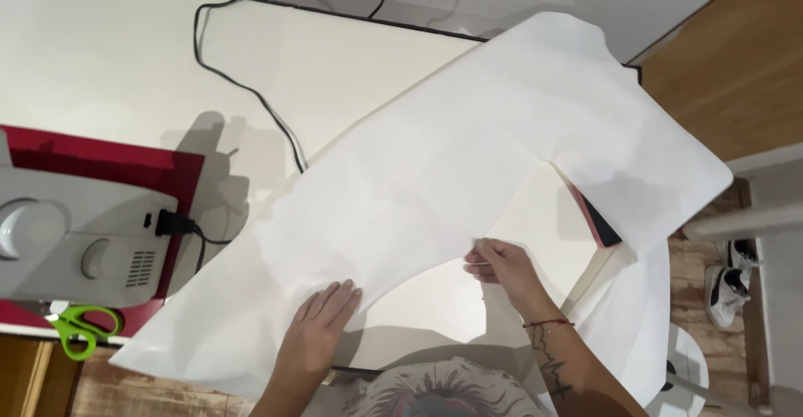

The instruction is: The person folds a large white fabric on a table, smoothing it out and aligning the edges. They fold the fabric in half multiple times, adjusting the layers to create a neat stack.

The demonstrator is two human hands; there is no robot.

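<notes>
A large piece of white fabric (468, 158), cut in a curved shape, lies spread over a white table (100, 49). My left hand (322, 321) rests flat on the fabric's near part, fingers together, pressing it down. My right hand (502, 268) pinches the fabric's inner curved edge between thumb and fingers. A red thread bracelet circles that wrist. The fabric's near corner hangs over the table's front edge.
A grey-white sewing machine (75, 237) stands on a red mat (100, 162) at the left, with a black cable (251, 91) running across the table. Green-handled scissors (82, 327) lie at the front left. A pink-cased phone (595, 216) peeks from under the fabric. Shoes (729, 279) sit on the floor at right.
</notes>
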